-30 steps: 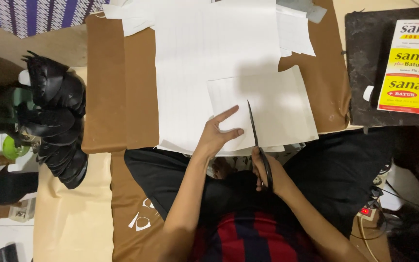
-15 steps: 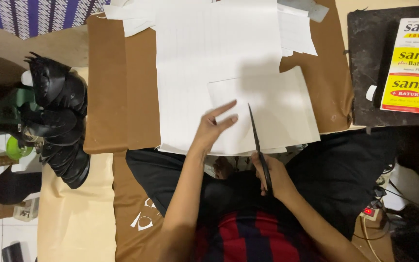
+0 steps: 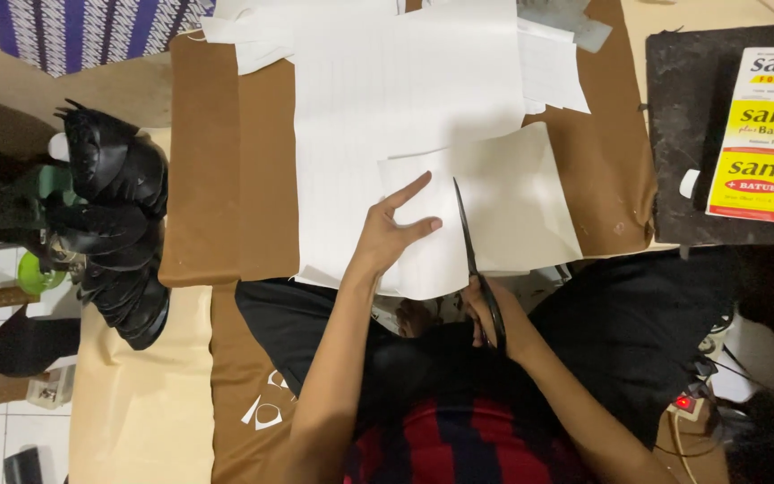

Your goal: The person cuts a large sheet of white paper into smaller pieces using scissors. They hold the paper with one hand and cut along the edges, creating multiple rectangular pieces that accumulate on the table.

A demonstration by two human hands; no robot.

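Observation:
My left hand lies flat, fingers spread, on a white paper sheet, pinning its left part. My right hand grips the handles of black scissors, whose long blades run up through the sheet's lower edge to about its middle. The sheet rests over a larger white sheet on a brown surface. Part of my right hand is hidden by the paper's edge and the dark clothing on my lap.
A pile of black shoe parts sits at the left. A black mat with a yellow and white printed box lies at the right. More white scraps lie at the top. Tan sheet lower left.
The scissors have advanced a little up into the sheet. My left hand has shifted slightly on the paper, fingers still spread.

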